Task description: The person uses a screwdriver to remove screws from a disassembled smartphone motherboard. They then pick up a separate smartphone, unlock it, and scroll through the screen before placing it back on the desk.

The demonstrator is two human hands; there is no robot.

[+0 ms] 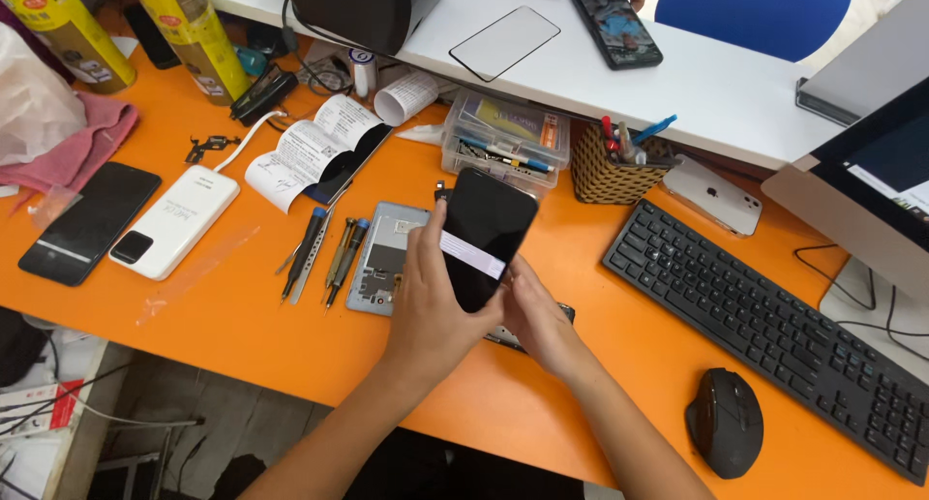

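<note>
Holding black phone screen (482,237) above orange bench (242,316) mid-front edge: left hand (431,306) grip closed around its lower left side; right hand (537,311) fingers pinching lower right edge. Screwdrivers (324,253) lie just left.

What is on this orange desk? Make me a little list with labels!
Left hand: holds the black phone screen, tilted above the desk
Right hand: touches the screen's lower edge
Under the screen: grey phone frame, lying flat
Left of frame: screwdrivers
Far left: white power bank, black phone
Right: black keyboard, black mouse
Behind: woven pen basket, clear plastic box
Surface: orange desk
</note>
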